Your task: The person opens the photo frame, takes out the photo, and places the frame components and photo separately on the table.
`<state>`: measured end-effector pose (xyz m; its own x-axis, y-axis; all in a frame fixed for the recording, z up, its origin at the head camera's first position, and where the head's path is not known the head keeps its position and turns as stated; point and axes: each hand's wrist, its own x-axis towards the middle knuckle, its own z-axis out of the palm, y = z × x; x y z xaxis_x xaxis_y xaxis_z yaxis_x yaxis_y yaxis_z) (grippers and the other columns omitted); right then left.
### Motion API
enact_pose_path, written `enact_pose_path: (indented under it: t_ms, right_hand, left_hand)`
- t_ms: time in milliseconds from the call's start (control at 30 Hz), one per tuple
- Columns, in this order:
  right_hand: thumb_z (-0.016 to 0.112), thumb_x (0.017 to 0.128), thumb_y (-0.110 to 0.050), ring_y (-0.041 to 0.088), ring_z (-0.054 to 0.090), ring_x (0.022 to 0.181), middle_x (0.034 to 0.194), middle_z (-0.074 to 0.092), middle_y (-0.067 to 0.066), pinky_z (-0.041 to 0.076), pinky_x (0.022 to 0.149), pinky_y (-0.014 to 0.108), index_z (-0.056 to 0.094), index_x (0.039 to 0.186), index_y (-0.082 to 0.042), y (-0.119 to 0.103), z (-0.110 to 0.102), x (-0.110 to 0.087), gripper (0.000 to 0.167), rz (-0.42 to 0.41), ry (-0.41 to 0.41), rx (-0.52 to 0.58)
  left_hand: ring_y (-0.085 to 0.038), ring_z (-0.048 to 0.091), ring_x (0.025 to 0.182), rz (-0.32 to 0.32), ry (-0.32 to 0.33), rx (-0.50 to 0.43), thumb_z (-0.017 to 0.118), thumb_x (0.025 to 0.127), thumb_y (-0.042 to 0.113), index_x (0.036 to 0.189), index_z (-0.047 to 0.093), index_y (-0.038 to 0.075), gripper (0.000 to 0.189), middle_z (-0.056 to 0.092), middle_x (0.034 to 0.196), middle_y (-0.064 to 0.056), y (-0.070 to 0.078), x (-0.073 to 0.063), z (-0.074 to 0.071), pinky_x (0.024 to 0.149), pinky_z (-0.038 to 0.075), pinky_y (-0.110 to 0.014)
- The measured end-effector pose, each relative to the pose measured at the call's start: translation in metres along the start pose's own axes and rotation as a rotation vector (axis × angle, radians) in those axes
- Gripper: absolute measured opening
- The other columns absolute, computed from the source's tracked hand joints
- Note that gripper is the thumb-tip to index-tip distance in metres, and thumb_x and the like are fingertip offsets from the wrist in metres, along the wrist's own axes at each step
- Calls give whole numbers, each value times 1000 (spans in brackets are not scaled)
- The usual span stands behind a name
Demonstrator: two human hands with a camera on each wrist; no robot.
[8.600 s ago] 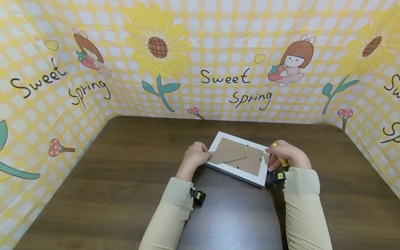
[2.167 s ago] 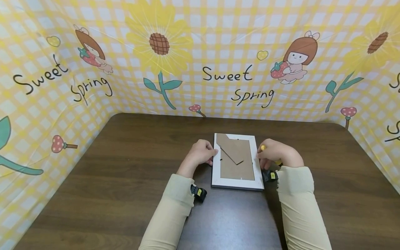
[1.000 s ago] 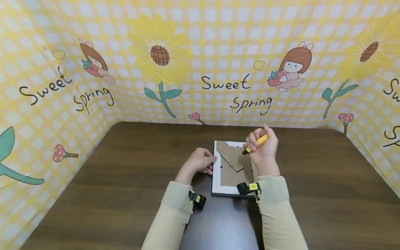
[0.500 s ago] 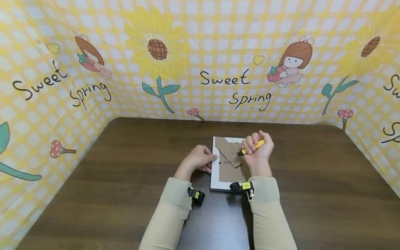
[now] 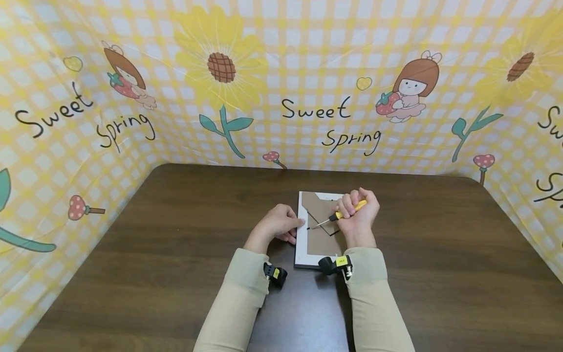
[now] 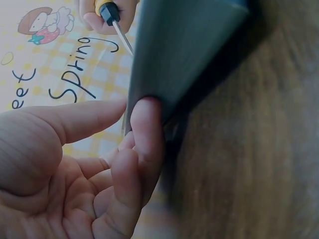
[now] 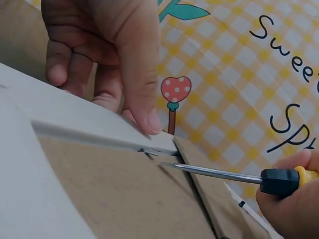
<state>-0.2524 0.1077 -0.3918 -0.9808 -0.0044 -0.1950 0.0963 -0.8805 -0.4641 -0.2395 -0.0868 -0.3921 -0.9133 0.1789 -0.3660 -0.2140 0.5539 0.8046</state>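
The white rectangular picture frame (image 5: 301, 247), brown board (image 5: 320, 246) uppermost, sits on the dark brown wooden table (image 5: 176, 244). Over its right side, the grip of the right hand (image 5: 359, 222) is wrapped round a yellow-and-black screwdriver (image 5: 335, 216), metal tip near a small black tab (image 5: 309, 228) by the left border. The left hand (image 5: 277, 225) pinches the left edge. Beyond stands a yellow-and-white checked cloth (image 5: 303, 58).

Well above the left hand's (image 5: 278, 224) grip, the head camera is looking forward and down. Just behind the grip, the left wrist camera (image 5: 276, 275) is facing the picture frame's (image 5: 301, 247) edge; right of it, I'm seeing the right wrist camera (image 5: 327, 265) looking closely across. Both wrist views are sharing grip and screwdriver (image 7: 280, 182).
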Motion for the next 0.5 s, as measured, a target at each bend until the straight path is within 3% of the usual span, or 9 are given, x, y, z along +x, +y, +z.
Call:
enact_pose_path:
  t_ms: [233,500]
  right_hand:
    - [34,99,-28,11,22,36,41,26,-4,28,51,26,29,50,-16,6,0,1,50,-27,54,-16]
    - [34,98,-28,11,22,36,40,28,-4,28,52,28,30,50,-16,8,1,-1,50,12,130,-16]
  left_hand:
    - [-11,63,49,9,-22,-20,64,98,17,89,56,3,18,56,66,-6,-1,2,0,46,47,-18]
    - [-13,60,46,19,-19,-26,63,98,13,84,51,4,21,54,63,-7,-1,2,2,45,47,-19]
